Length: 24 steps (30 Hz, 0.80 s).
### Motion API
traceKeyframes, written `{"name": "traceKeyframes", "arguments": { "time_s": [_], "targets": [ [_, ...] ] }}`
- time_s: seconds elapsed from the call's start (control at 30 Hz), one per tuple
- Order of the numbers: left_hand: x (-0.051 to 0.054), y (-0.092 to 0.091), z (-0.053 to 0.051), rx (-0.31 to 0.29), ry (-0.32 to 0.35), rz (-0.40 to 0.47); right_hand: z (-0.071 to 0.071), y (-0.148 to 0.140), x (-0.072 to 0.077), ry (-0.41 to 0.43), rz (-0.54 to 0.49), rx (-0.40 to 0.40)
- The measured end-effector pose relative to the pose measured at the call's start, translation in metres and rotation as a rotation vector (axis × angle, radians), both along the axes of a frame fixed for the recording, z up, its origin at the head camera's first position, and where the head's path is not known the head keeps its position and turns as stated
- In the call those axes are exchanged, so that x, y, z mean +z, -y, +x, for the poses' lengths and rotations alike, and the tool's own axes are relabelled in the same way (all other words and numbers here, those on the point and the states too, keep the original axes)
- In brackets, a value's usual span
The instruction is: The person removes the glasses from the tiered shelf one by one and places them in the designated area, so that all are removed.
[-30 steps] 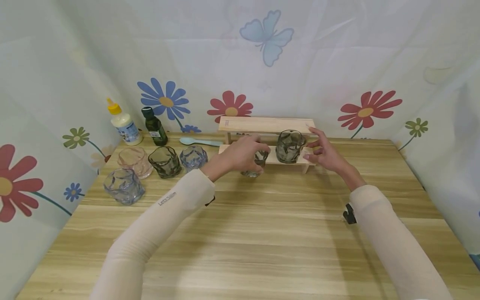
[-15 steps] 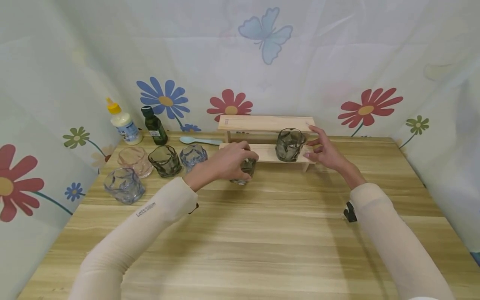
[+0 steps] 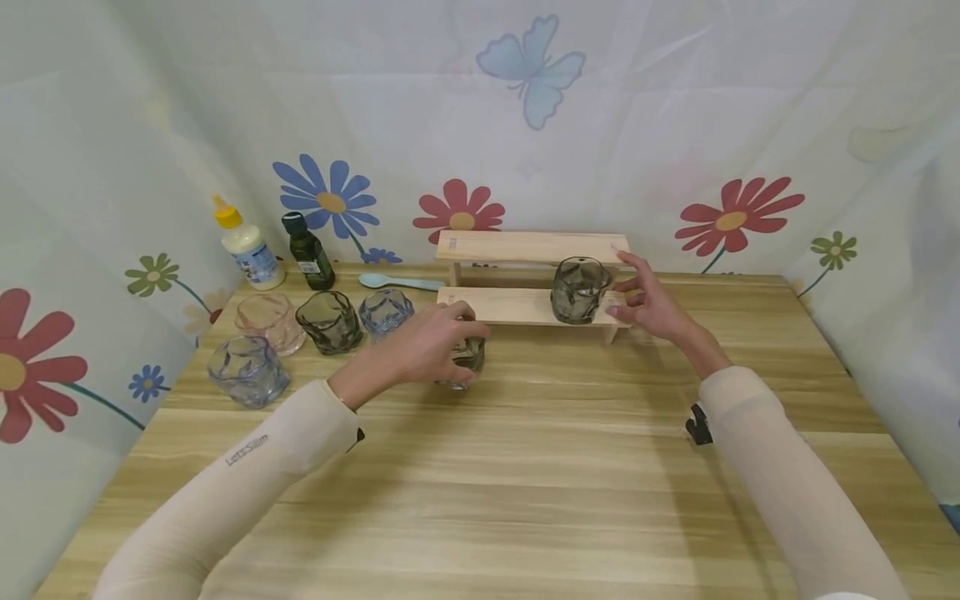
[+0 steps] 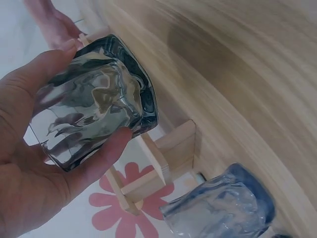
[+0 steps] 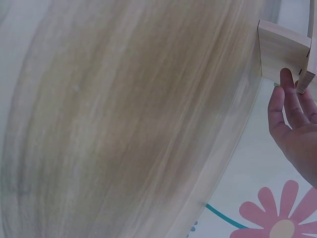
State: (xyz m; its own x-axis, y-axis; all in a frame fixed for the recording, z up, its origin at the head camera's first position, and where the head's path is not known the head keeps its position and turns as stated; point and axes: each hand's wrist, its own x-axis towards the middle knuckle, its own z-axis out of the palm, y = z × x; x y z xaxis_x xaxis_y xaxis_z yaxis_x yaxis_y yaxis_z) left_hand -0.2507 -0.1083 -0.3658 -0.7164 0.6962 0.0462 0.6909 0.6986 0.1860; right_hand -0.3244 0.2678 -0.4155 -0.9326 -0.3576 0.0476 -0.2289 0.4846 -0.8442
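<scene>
My left hand [image 3: 423, 343] grips a smoky grey drinking glass [image 3: 470, 354] in front of the left end of a two-tier wooden shelf [image 3: 517, 307]. In the left wrist view the thumb and fingers span the sides of the glass [image 4: 101, 101], and its thick base points away from the palm. A second smoky glass [image 3: 581, 290] stands upright on the right part of the lower tier. At the shelf's right end, my right hand [image 3: 651, 302] touches the wood with extended fingers, one fingertip by the upper board and another by the lower.
Left of the shelf stand a blue glass [image 3: 386, 313], a dark glass [image 3: 328, 322], a pink glass [image 3: 270, 323] and a bluish glass [image 3: 249, 372]. Behind them are a yellow-capped bottle [image 3: 252, 254], a green bottle [image 3: 310, 257] and a light blue spoon [image 3: 397, 282].
My left hand has carried its smoky glass left and toward me, away from the lower tier's front. My right hand and the glass on the shelf have stayed in place.
</scene>
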Motion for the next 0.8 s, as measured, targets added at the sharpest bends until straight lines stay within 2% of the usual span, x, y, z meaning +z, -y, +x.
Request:
{"name": "traceKeyframes", "arguments": {
  "time_s": [0.23,0.5,0.8],
  "targets": [
    [-0.005,0.015,0.009,0.044,0.003,0.039,-0.003,0.001,-0.001,0.026,-0.008,0.010],
    [-0.011,0.033,0.020,0.095,0.006,0.036,-0.003,0.001,-0.002,0.026,-0.007,0.011],
    [-0.020,0.049,0.026,0.107,-0.012,0.063,0.000,0.000,-0.002,0.018,-0.022,0.004]
  ]
}}
